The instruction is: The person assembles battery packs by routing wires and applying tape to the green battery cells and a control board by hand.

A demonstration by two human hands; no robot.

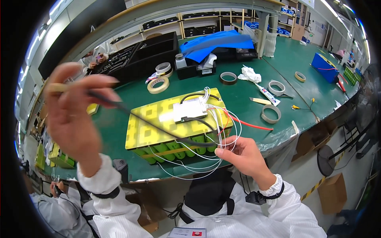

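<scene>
The left hand, blurred and raised at the left of the battery pack, had its fingers curled around a long black insulated cable, which slanted down across the pack toward the right hand. The right hand, at the pack's near right corner, pinched a bundle of thin white insulated wires between thumb and fingers; other lengths of them looped down in front of the cells. The block-shaped battery pack with a yellow top and green cylindrical cells lay on the green-topped workbench, near its front edge. On the yellow top sat a flat, silvery-white rectangular module, the white wires fanning from its right end. A thick red insulated cable stretched from the pack's right side over the bench. Farther right lay a grey ring-shaped tape roll, a yellow-handled knife and a white squeeze tube with coloured print. Behind the pack were a cream tape roll, a dark brown tape roll and a crumpled bright-blue sheet.
</scene>
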